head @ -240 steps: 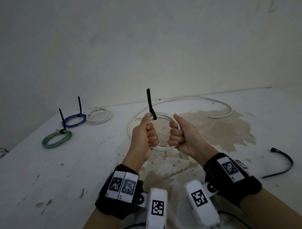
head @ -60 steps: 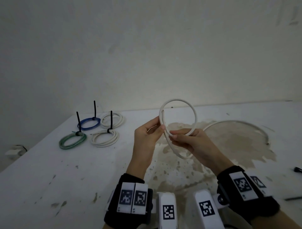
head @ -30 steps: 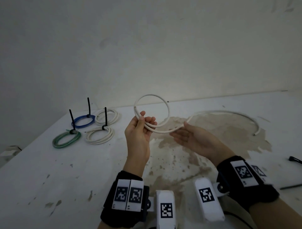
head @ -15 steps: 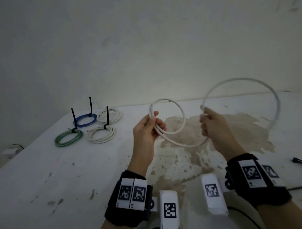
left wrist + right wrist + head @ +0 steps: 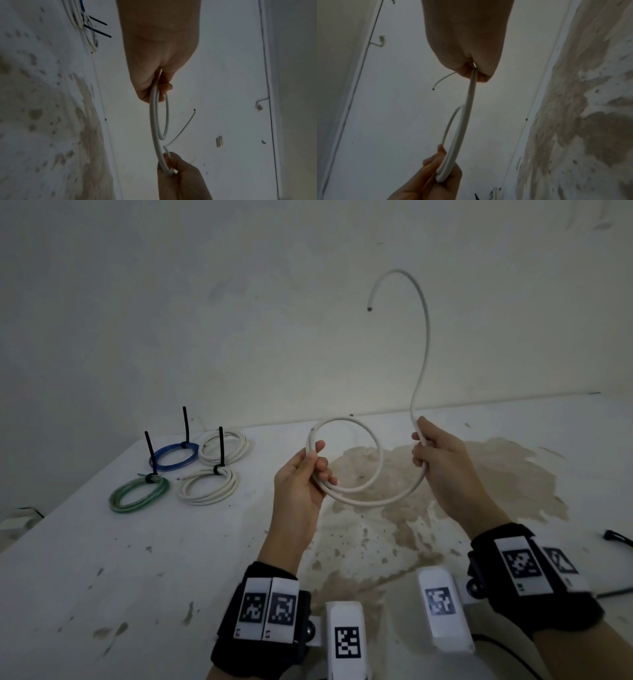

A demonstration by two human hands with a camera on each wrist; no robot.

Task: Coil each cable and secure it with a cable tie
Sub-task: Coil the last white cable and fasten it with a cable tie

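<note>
Two hands hold one white cable above the stained tabletop. The left hand keeps its grip pinched on a small finished loop, thumb pressing the turns against the fingers. The right hand has its grip curled around the cable farther along, and the free tail arcs upward in front of the wall. Four tied coils lie at the far left: blue, green and two white ones.

Head view down over table; close, dim, seemingly sideways wrist views sharing white cable.
</note>
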